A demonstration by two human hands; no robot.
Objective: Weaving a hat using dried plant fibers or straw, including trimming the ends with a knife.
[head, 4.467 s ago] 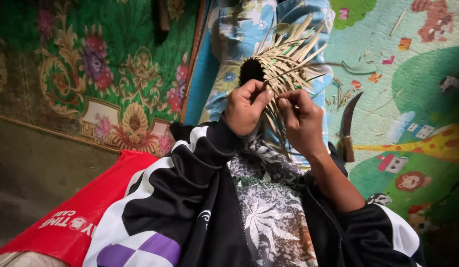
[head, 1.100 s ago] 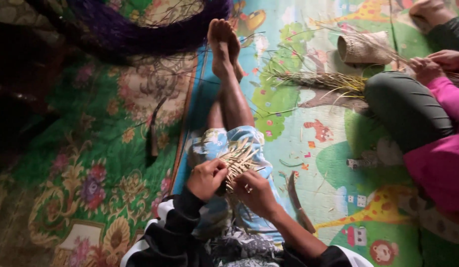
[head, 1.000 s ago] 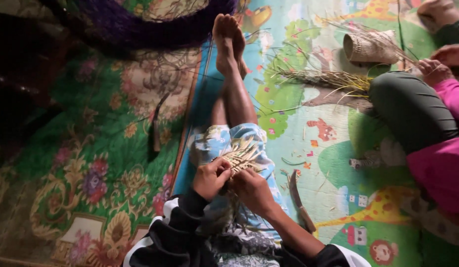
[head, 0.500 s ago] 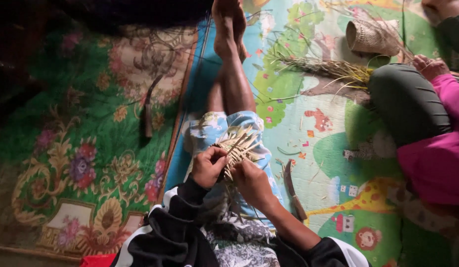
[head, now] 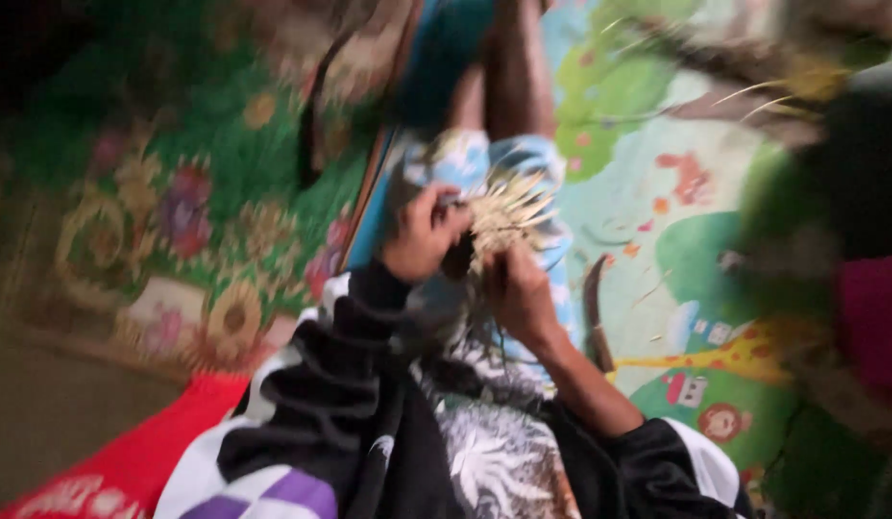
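Left hand (head: 422, 235) curled around woven straw piece (head: 499, 216), right hand (head: 518, 293) pinching its strands from below, both forearms bent inward

left hand (head: 422, 235) left of woven strips (head: 503, 211) | right hand (head: 518, 293) below | knife (head: 596, 312) right

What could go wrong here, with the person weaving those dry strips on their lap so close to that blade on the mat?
The curved blade lies bare on the play mat right beside the right hand; a careless reach might meet it. The stiff strip ends of the woven piece fan out loose, so they might prick fingers or slip from the left hand. The picture is blurred, so finer detail is unclear.
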